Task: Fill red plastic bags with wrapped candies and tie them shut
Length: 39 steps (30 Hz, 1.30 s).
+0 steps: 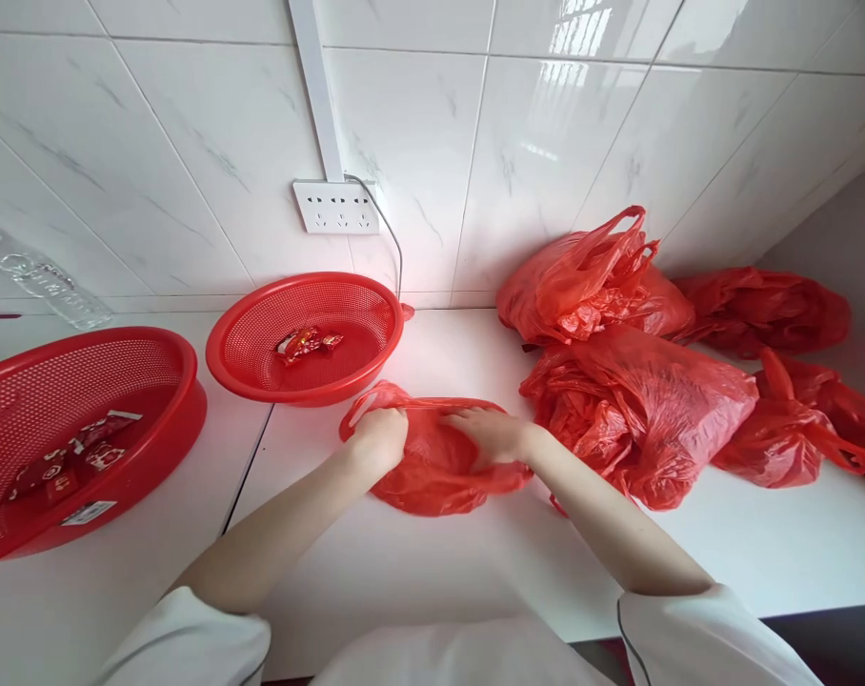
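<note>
A red plastic bag (439, 481) lies on the white table in front of me, its mouth spread toward me. My left hand (381, 443) is closed on the bag's left edge, fingers curled over the rim. Inside the mouth on the right, my right hand (488, 433) has its fingers stretched out against the film, slightly blurred, with nothing seen in it. Whether anything lies in the bottom of this bag I cannot tell. Just behind stands a red perforated basket (225, 348) with a few shiny red-wrapped packets (308, 345) in it.
A second red basket (182, 381) with several wrapped packets stands at the left. Full red plastic bags (661, 410) are piled to the right. Near the wall lies a clear plastic bottle (53, 286). A socket panel (336, 208) with a cable is on the tiled wall.
</note>
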Each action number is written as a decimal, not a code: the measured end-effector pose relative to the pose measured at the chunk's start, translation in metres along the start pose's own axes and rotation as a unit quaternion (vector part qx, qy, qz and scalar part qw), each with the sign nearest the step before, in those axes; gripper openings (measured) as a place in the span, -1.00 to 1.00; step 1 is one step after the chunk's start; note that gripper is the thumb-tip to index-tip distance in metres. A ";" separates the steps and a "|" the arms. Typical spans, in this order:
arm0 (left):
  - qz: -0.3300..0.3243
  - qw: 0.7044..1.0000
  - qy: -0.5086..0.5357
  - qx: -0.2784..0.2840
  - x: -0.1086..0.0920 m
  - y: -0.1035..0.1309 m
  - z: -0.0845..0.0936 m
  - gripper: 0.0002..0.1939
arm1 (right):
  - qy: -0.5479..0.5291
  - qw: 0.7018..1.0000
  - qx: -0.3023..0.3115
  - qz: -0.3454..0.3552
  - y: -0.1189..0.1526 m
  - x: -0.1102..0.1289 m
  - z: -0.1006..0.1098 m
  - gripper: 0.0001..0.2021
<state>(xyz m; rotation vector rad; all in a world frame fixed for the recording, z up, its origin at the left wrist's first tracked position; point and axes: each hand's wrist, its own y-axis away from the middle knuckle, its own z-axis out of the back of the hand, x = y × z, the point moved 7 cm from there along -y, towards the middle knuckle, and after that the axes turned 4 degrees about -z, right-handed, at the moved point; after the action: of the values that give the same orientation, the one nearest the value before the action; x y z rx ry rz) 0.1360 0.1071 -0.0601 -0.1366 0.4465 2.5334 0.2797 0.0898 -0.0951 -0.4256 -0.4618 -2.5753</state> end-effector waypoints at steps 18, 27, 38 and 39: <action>-0.028 0.995 0.079 0.048 0.039 0.048 -0.017 -0.81 | -0.075 0.991 0.102 -0.039 -0.003 0.001 -0.017 -0.64; -0.116 0.991 0.047 -0.055 0.026 0.056 -0.001 -0.40 | -0.145 0.977 -0.058 0.145 0.003 0.052 0.031 -0.63; -0.098 0.976 0.182 -0.073 0.048 0.045 -0.021 -0.06 | -0.182 0.979 0.075 -0.060 -0.017 -0.003 -0.020 0.28; -0.104 0.968 0.213 -0.083 0.054 0.042 -0.024 0.00 | -0.196 0.974 0.089 -0.068 -0.020 -0.009 -0.024 0.30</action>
<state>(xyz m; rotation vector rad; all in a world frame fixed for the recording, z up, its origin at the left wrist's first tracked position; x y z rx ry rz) 0.0681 0.0929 -0.0809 -0.7614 0.3577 2.3253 0.2719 0.1001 -0.1245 -0.8706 -0.8810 -2.5488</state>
